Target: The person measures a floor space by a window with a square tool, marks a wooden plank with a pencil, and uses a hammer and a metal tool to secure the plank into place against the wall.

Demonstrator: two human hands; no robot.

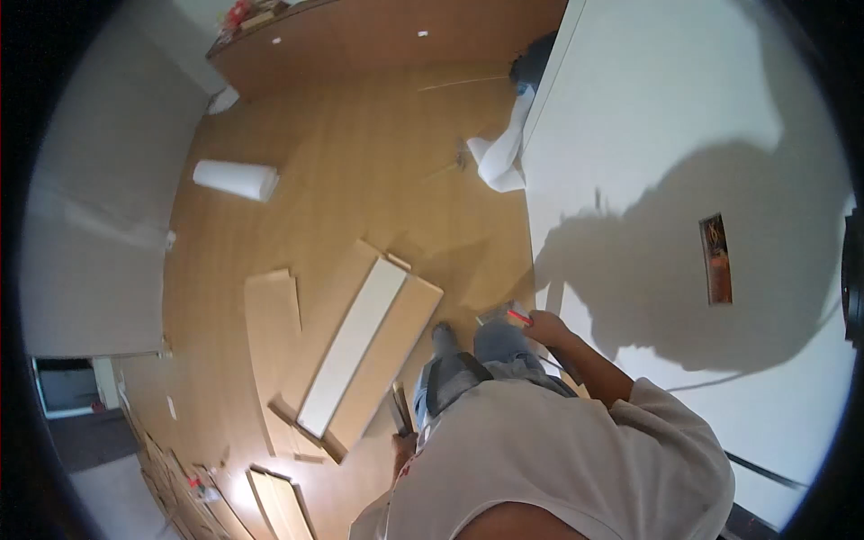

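My right hand [545, 328] is closed round a slim red-handled tool [519, 317] in front of my right knee. Just beyond it is a flat greyish piece [492, 314]; whether it belongs to the tool I cannot tell. Low at my left side, my left hand [403, 445] grips a long, narrow dark piece [400, 409] that points away from me; its kind is unclear. To the left of my legs, an opened flat cardboard box [387, 342] lies slantwise on the floor, with a long white panel [353, 349] in it.
More flat cardboard [270, 351] lies left of the box. A white roll [236, 179] rests farther off, and crumpled white sheeting [502, 162] lies by the white wall [621, 225] on my right. That wall has a wired cutout [716, 259]. Long boards [281, 504] lie at lower left.
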